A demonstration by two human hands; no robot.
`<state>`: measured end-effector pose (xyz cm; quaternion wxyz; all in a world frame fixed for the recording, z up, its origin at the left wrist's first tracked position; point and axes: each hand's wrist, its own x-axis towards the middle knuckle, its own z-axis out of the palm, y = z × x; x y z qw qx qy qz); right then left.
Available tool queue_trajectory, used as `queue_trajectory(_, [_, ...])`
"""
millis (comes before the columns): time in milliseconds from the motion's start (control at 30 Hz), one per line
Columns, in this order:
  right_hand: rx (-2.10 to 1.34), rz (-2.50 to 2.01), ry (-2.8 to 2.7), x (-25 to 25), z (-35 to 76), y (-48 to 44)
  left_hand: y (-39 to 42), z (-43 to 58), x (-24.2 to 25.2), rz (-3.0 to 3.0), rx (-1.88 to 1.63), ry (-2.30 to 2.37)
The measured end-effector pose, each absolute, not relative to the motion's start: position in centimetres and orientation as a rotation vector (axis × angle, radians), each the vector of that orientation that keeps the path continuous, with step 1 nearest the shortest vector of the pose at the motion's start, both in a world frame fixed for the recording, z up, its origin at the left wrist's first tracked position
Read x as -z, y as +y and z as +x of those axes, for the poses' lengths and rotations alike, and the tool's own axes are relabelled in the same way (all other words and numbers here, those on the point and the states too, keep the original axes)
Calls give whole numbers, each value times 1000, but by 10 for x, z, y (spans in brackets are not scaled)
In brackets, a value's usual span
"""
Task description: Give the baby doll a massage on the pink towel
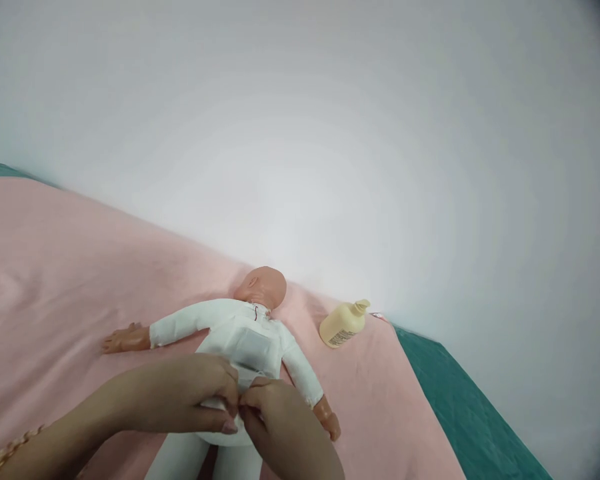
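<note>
A bald baby doll (177,322) with a white cloth body lies stretched out, its arms spread and its head toward the wall. On its torso is a grey rectangular panel under thin white material. Over the doll's waist, just below that panel, my left hand (190,393) comes in from the left with its fingers bent and closed. My right hand (283,420) meets it there, thumb and fingers pinched. The fingertips of both hands almost touch, with thin white material (247,379) right beside them. What exactly they grip is hidden.
A pale yellow pump bottle (343,325) stands tilted in view to the right of the doll, near the wall (330,133). Pink cloth (55,267) lies under everything, over a green surface (460,393) that shows at the right and far left.
</note>
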<state>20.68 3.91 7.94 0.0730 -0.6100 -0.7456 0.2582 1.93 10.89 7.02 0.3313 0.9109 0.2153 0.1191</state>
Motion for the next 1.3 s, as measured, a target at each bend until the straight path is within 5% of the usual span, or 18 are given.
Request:
queue_trajectory(933, [-811,-1791,-2022,-75,211,52,119,18,-55,2321,-275,701])
queue_trajectory(1300, [-640,-1623,-1754,-64,223,70,146,28,-34,2321,-814,595])
